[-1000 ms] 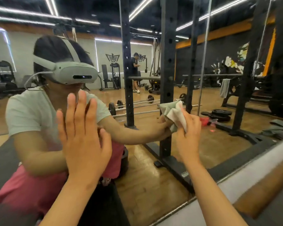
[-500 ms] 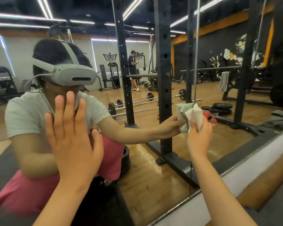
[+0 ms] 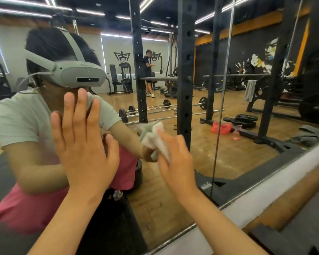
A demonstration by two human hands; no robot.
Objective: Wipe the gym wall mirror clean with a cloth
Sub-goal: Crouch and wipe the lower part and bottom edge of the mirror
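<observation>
- The wall mirror is a large upright glass that fills almost all of my view. A thin metal strip closes its lower edge and runs slanted from the low middle up to the right.
- A thin vertical line goes down the glass, right of the middle. I cannot tell if it is a joint between two panels.
- The cloth is small and pale, white to light green, crumpled in a bunch and a little blurred. My right hand grips it and presses it on the glass, near the middle, left of that line.
</observation>
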